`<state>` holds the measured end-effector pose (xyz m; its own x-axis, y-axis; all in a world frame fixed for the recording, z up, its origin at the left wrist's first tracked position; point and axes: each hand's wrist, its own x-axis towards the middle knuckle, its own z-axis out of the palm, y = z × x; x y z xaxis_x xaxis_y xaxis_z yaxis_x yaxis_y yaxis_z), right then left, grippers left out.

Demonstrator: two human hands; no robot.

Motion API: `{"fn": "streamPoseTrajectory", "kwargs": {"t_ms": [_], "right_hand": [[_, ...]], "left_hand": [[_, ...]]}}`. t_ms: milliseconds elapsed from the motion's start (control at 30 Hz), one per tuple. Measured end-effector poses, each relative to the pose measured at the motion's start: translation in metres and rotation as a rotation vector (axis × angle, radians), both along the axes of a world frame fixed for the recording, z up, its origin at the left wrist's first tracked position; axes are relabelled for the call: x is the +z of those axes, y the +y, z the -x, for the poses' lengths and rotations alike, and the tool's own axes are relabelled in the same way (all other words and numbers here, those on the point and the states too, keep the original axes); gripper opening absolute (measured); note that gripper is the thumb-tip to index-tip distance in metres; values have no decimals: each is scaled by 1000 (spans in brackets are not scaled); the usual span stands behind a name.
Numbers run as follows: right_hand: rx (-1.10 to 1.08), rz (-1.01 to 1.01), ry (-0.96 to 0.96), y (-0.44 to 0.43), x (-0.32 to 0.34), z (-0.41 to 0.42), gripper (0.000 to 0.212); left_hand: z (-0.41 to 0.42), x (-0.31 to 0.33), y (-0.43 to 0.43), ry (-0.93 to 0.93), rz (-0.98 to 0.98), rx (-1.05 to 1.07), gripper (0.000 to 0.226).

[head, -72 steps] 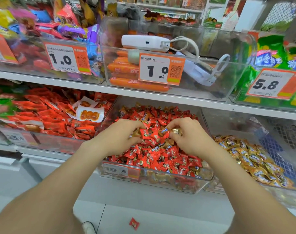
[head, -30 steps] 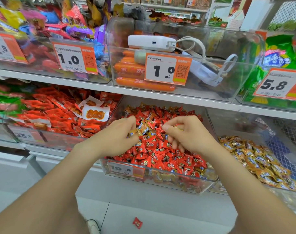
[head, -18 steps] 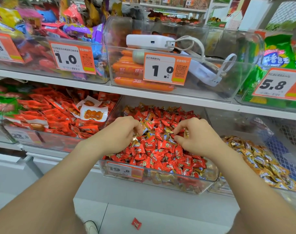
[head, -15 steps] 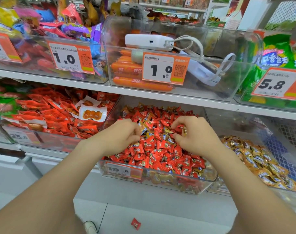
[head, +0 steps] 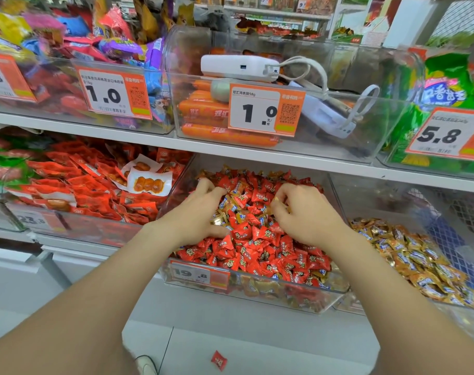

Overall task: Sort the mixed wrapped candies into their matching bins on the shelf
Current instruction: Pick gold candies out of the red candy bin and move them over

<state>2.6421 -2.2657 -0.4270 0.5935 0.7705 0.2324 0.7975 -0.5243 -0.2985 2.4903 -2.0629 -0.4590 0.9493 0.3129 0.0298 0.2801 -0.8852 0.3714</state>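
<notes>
A clear middle bin (head: 336, 289) on the lower shelf holds a heap of red wrapped candies (head: 257, 247) with gold wrapped candies (head: 237, 205) mixed in. Both hands are in this heap. My left hand (head: 198, 215) is spread and cupped, its fingers and thumb curled around a cluster of gold candies. My right hand (head: 306, 217) has its fingers curled, pinching gold candies near its fingertips. The bin to the right (head: 365, 204) holds only gold candies (head: 420, 263).
A bin of red snack packs (head: 95, 190) stands to the left. The upper shelf carries a bin of orange sausages (head: 203, 131) with a white power bank (head: 238, 67) and cable on top. One red candy (head: 219, 360) lies on the floor below.
Both hands stayed in the middle bin, picking at the candies. My left hand has spread wider and reached further back over the heap; my right hand shifted slightly back.
</notes>
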Motion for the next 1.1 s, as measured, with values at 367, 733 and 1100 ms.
{"fn": "streamPoseTrajectory", "kwargs": {"t_ms": [367, 733, 1100], "right_hand": [[76, -160, 143, -2, 3, 7, 21], [86, 160, -128, 17, -1, 26, 23], [172, -85, -44, 4, 4, 10, 33]], "left_hand": [[-18, -9, -2, -65, -31, -126, 58], [-8, -6, -3, -49, -15, -110, 14], [19, 24, -6, -146, 310, 88, 15]]}}
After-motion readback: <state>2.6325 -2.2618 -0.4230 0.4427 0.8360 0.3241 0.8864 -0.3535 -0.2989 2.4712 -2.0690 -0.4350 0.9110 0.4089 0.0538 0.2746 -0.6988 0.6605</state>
